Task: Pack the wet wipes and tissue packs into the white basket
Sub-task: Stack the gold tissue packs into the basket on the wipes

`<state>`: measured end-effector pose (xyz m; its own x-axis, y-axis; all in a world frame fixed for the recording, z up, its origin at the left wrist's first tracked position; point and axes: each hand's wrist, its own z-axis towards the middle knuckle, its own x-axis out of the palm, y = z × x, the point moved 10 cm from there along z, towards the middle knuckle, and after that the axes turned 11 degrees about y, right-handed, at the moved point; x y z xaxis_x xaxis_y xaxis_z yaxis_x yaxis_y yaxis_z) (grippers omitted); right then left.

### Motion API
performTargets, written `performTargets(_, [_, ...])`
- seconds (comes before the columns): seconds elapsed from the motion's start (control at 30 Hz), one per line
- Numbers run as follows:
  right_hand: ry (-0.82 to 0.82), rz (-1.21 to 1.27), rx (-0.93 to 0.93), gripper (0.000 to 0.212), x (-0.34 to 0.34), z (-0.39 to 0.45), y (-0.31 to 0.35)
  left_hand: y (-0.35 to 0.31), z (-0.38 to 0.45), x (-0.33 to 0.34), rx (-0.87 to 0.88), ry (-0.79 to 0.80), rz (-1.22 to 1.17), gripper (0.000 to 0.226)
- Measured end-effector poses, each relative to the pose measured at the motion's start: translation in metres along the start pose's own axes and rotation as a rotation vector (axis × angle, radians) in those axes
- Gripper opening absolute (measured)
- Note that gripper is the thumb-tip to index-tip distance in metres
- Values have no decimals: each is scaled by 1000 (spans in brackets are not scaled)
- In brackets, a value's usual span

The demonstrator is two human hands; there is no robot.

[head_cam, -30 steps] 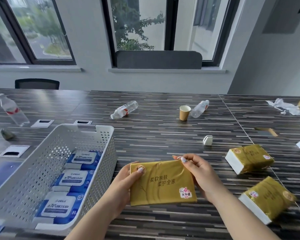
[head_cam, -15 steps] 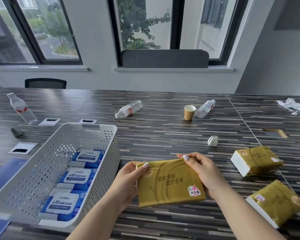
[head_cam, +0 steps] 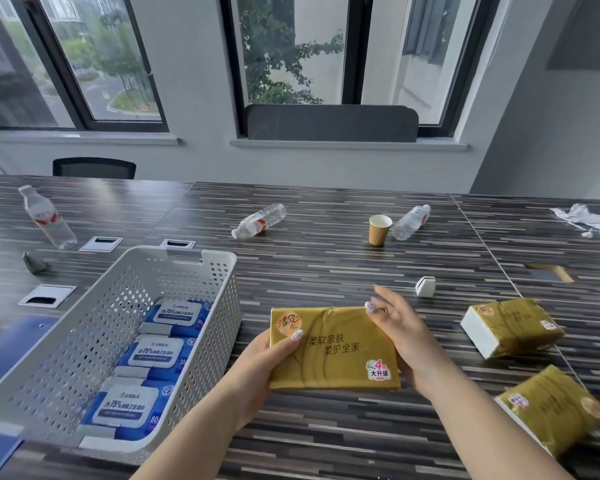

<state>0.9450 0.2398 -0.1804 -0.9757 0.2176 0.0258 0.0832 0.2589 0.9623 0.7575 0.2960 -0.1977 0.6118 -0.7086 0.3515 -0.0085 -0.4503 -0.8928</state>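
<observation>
Tissue pack (head_cam: 333,348) flat, long axis left-right.

This looks like an office meeting room. A long table (head_cam: 326,271) with a striped dark wood-look top runs across the view, made of sections joined edge to edge. Metal cable hatches (head_cam: 101,243) are set flush into its surface. A black chair back (head_cam: 94,168) stands at the far side, under large dark-framed windows (head_cam: 84,64) that look out on trees and a road. The walls are plain grey. Water bottles (head_cam: 258,220) and a paper cup (head_cam: 379,229) lie about on the table.
</observation>
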Motion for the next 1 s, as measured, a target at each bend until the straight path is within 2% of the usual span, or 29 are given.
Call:
performTargets(0.07, [117, 62, 125, 119, 11, 0, -18, 1, 0, -2, -2, -12, -6, 44])
performTargets(0.13, [204, 106, 191, 131, 21, -3, -30, 2, -1, -4, -5, -22, -10, 39])
performTargets(0.2, [203, 95, 180, 120, 22, -4, -32, 1, -1, -6, -2, -31, -14, 37])
performTargets(0.4, [159, 186, 75, 68, 18, 0, -14, -8, 5, -4, 21, -21, -25, 39])
performTargets(0.5, [153, 201, 51, 61, 19, 3, -8, -9, 6, -3, -27, 20, -12, 42])
performTargets(0.57, [144, 205, 50, 69, 19, 5, -6, -8, 6, -2, -64, 61, 2, 50])
performTargets(0.63, [148, 223, 77, 89, 17, 6, -10, -10, 6, -6, -47, 62, 13, 50])
performTargets(0.7, [218, 199, 119, 109, 21, 5, -17, -13, 6, -11, -14, 21, -9, 45])
performTargets(0.8, [293, 128, 152, 131, 29, 0, -28, -13, 5, -22, 7, -60, -56, 49])
performTargets(0.93, [242, 171, 65, 133, 29, 4, -20, -24, 1, -28, 25, -68, -32, 58])
performTargets(1.0, [256, 169, 33, 130, 38, 8, -10, -35, -3, -35, 48, -76, -8, 55])
